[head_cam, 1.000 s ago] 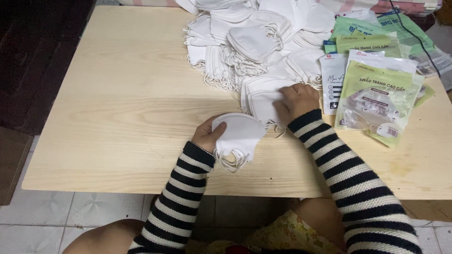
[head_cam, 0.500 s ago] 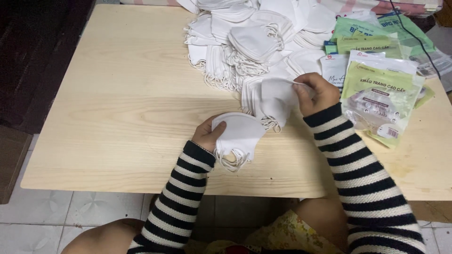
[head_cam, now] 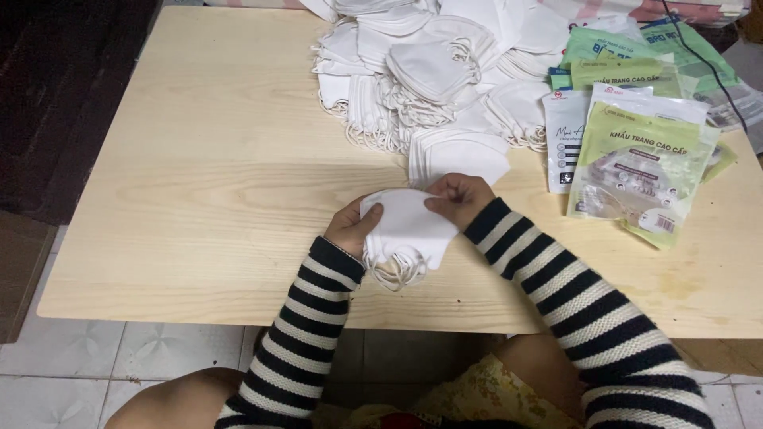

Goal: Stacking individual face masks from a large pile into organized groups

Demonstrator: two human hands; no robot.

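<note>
Both hands pinch a small stack of white fabric masks (head_cam: 407,230) at the near edge of the pale wooden table (head_cam: 199,199): left hand (head_cam: 351,228) grips its side, right hand (head_cam: 458,199) its top. Elastic loops dangle below. Glossy green packets (head_cam: 640,163) lie right.

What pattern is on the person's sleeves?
Black and white stripes on the sleeves, seen from the head view.

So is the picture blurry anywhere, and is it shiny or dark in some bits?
In the head view the wooden table is evenly lit and sharp; the left hand and right hand on the small stack of white masks look only slightly soft; the clear packets catch a little glare; the floor at far left is dark.
</note>
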